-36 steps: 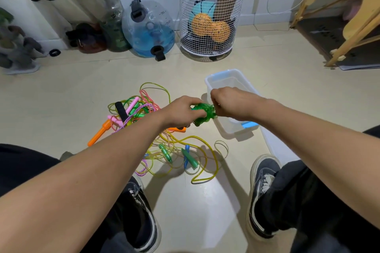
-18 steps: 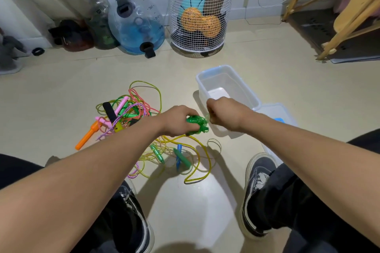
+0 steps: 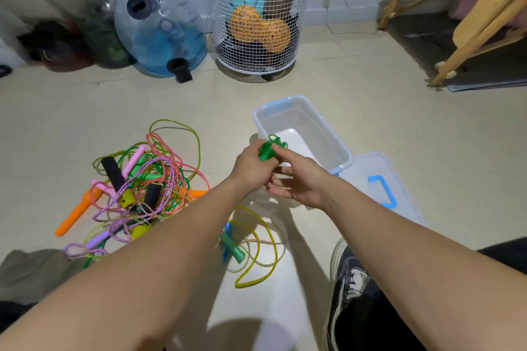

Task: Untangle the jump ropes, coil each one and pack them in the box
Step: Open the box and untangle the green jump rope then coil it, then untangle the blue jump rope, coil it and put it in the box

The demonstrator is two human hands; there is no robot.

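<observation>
**Nearly boxed: green rope bundle at the rim**

Head view: left hand point(image 3: 251, 164) curls its fingers round a coiled green plastic jump rope point(image 3: 269, 148), held just above the near rim of the clear plastic box with blue handles point(image 3: 325, 129). Right hand point(image 3: 296, 179) pinches the bundle's side with one fingertip, other fingers loose. Likely light, springy and slippery, so grip across the whole coil. Its long axis cannot be told.

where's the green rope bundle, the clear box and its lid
green rope bundle point(image 3: 266, 151): head view, on the coiled green mass held by both hands
clear box point(image 3: 285, 103): head view, on its far rim
lid point(image 3: 399, 179): head view, on its clear top, beside the box
</observation>
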